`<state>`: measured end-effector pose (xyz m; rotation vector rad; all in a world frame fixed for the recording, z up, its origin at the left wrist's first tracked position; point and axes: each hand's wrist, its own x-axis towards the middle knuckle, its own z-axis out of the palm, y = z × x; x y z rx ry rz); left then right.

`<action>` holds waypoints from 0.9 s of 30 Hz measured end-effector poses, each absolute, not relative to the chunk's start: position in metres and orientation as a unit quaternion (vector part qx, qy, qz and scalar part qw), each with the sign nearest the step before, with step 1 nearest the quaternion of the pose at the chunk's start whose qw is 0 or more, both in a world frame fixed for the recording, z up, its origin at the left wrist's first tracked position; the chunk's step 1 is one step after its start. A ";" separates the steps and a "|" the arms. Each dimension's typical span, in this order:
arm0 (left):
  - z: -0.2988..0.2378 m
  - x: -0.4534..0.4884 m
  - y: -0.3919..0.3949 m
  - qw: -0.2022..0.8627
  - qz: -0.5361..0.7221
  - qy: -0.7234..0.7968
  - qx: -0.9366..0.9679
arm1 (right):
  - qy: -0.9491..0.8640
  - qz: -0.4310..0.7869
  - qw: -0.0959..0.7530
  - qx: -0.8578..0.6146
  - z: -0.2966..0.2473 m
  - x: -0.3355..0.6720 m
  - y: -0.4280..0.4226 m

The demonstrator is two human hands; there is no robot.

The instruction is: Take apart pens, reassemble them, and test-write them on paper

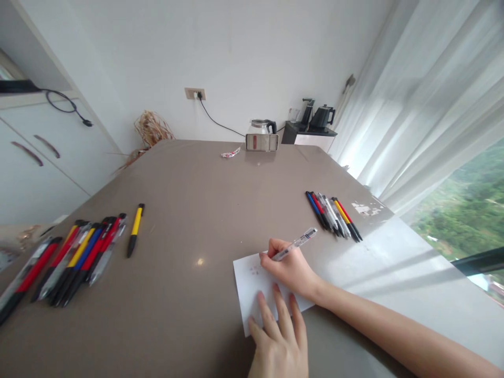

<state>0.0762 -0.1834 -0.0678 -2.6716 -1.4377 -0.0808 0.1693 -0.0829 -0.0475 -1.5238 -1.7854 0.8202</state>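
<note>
A white sheet of paper (246,299) lies on the brown table (177,315), with a few small faint marks near its upper left. My left hand (277,336) rests on the lower part of the sheet, its fingers spread flat. Over the sheet's upper edge, my right hand (291,268) grips a clear pen (301,240) that slants up to the right. The pen's tip is hidden behind my fingers, so I cannot tell whether it touches the paper.
Several pens (82,257) lie in a row at the left, beside a lone yellow and black pen (135,231). Another group of pens (333,214) lies at the right. A glass kettle (260,126) and a metallic box (262,142) are at the far edge.
</note>
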 end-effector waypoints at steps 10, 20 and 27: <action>-0.056 0.077 -0.184 0.007 -0.003 -0.479 -0.878 | -0.688 0.310 0.306 -0.580 -0.046 0.170 -0.081; -0.039 0.078 -0.182 -0.016 0.024 -0.470 -0.882 | -0.700 0.294 0.301 -0.577 -0.047 0.170 -0.079; -0.041 0.077 -0.183 -0.034 0.008 -0.478 -0.877 | -0.696 0.301 0.303 -0.577 -0.046 0.170 -0.079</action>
